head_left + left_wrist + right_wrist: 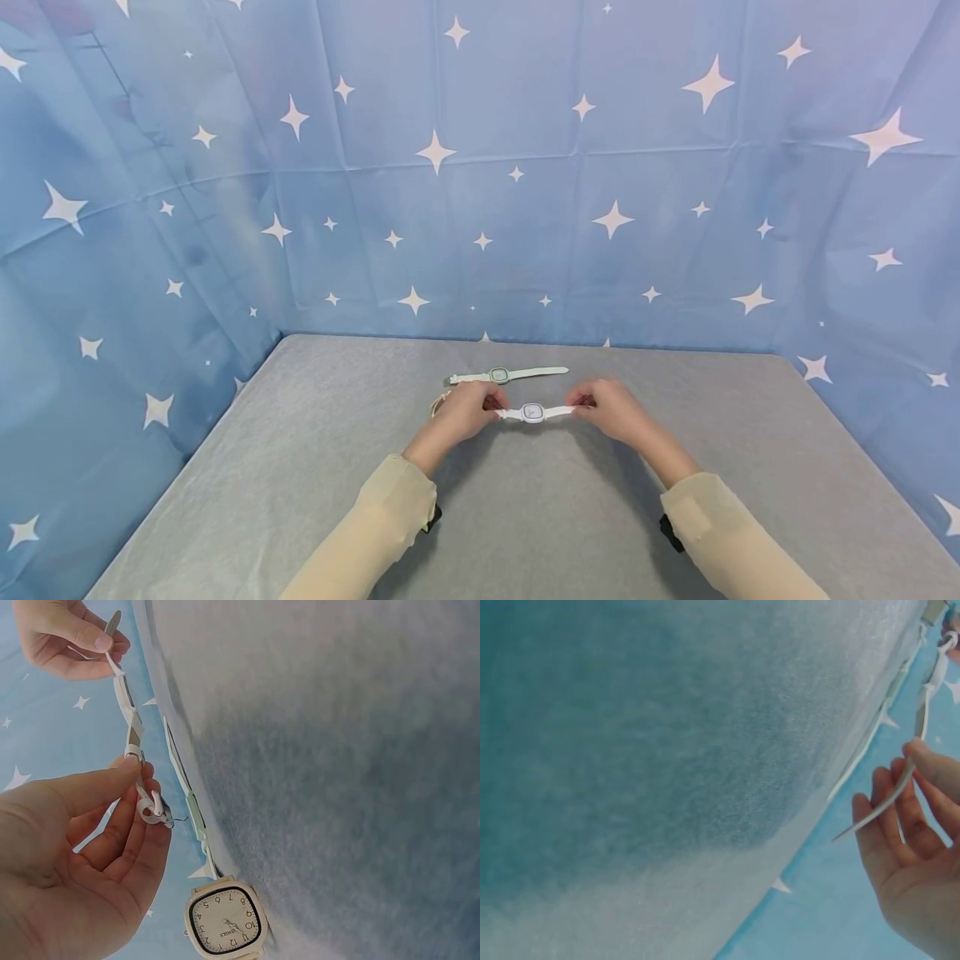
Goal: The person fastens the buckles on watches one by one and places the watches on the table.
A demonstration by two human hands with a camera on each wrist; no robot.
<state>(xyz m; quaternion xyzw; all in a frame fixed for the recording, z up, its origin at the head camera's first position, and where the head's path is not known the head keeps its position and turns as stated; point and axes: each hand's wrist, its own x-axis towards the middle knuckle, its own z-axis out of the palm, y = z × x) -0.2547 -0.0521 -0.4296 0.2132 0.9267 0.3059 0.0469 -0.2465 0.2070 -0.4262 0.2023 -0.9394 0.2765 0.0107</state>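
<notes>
A white wristwatch [532,412] is stretched out between both hands, its square dial facing up in the head view. My left hand [467,410] pinches the buckle end of its strap; the small metal buckle [166,819] shows in the left wrist view. At the other end, my right hand [613,410] pinches the strap, whose free tip [862,823] sticks out past the fingers in the right wrist view. Just behind lies a pale green wristwatch [498,376], laid out straight on the table. A cream wristwatch [225,919] lies by the left hand, mostly hidden behind it in the head view.
The grey cloth-covered table [540,525] has its back edge just beyond the watches. A blue curtain [525,267] with white stars hangs behind it and along both sides.
</notes>
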